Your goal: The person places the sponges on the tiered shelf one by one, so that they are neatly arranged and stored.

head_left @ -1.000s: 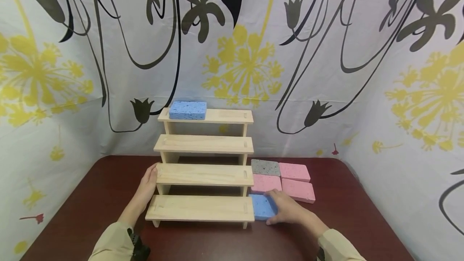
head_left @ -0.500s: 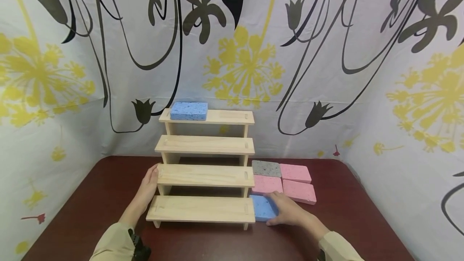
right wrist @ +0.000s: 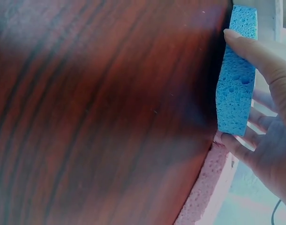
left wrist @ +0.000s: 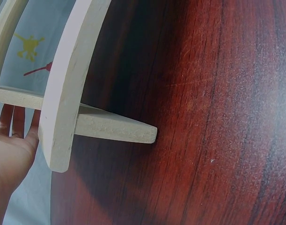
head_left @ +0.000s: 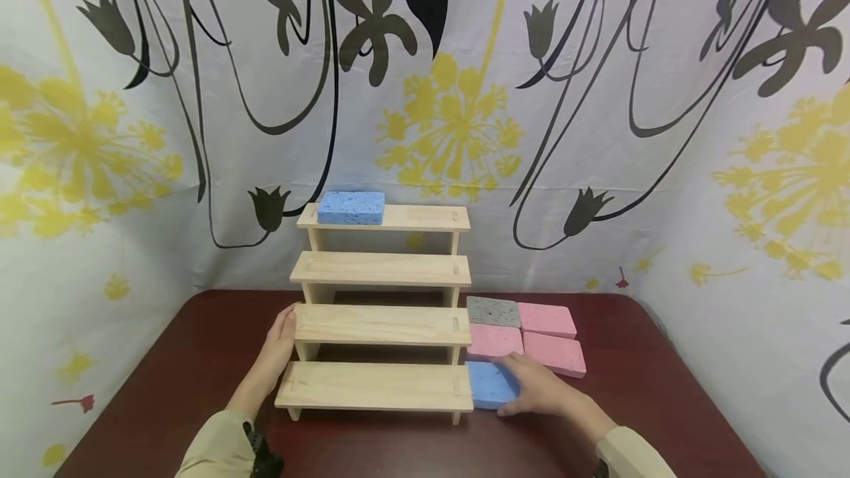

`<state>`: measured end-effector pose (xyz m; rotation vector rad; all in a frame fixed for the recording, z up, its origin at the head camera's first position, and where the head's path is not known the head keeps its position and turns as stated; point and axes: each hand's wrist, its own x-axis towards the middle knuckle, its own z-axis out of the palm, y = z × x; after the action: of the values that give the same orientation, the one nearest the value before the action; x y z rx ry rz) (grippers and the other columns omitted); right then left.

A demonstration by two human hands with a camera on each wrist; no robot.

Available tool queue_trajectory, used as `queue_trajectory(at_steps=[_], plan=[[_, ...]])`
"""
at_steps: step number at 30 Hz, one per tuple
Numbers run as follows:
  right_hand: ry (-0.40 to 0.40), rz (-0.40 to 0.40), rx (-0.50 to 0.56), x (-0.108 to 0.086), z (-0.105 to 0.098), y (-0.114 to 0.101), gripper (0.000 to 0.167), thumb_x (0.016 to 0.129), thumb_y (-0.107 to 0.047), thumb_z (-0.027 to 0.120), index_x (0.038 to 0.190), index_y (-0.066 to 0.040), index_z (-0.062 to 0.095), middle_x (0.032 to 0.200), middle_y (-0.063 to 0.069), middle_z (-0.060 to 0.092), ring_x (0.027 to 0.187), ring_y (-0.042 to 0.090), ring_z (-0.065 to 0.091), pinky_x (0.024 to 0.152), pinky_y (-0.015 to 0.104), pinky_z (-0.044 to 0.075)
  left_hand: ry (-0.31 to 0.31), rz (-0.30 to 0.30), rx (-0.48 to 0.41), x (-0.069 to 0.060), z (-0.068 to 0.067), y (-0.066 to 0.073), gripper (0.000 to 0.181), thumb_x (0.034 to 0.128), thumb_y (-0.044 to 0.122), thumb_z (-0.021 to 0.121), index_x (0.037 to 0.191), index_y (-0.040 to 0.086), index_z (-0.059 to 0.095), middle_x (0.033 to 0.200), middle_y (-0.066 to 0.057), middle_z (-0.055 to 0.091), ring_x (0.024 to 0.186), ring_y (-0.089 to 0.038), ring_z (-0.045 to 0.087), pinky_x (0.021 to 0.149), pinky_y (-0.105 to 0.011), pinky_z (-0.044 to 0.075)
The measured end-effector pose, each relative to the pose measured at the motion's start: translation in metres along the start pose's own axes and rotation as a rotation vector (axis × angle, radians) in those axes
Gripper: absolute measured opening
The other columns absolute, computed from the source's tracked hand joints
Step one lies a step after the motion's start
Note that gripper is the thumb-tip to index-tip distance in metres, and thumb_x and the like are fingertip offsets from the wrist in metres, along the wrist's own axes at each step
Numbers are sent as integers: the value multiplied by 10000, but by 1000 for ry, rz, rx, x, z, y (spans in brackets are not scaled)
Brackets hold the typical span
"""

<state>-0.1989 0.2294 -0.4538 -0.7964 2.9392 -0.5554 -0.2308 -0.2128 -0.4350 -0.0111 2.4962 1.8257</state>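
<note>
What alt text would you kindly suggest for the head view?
A person's right hand pinches a blue sponge beside a four-step wooden rack, the left hand at its left edge. A second blue sponge tops the rack; one gray sponge and three pink sponges lie on the table.

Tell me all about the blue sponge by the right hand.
The blue sponge is a flat, rectangular block with a porous side. It lies on the reddish table, beside the lowest step of the wooden rack, in front of the pink sponges. The right hand grips it, thumb on its near side.
</note>
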Motion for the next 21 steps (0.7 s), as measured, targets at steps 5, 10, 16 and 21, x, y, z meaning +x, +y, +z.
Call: queue_trajectory(at_steps=[5,10,16,21], plan=[[-38,25,21,-2,-9,1,800,596,-429,816,1220,-24,523,1122,81,571,986,202,539,825,365,471,5,7,-3,1,1,-1,630,987,463,161,1462,55,87,1506,-219,109,1396,-377,84,1114,-544,130],[-54,41,18,-5,-9,1,798,604,-430,808,1225,-23,517,1140,102,567,1022,228,540,861,412,471,10,0,4,0,2,-3,625,987,462,158,1463,62,89,1507,-215,111,1397,-372,88,1116,-541,128],[-78,88,28,-10,-13,4,796,610,-419,810,1242,-42,507,1145,104,564,1009,215,536,839,420,474,4,-4,6,-1,4,-5,625,986,463,162,1463,65,93,1507,-213,117,1395,-371,100,1113,-543,137],[-77,111,38,-8,-16,4,791,612,-404,814,1249,-55,501,1157,105,559,1011,202,521,842,424,465,11,0,23,2,1,-4,627,984,468,156,1466,73,89,1507,-210,121,1393,-373,110,1112,-542,146]])
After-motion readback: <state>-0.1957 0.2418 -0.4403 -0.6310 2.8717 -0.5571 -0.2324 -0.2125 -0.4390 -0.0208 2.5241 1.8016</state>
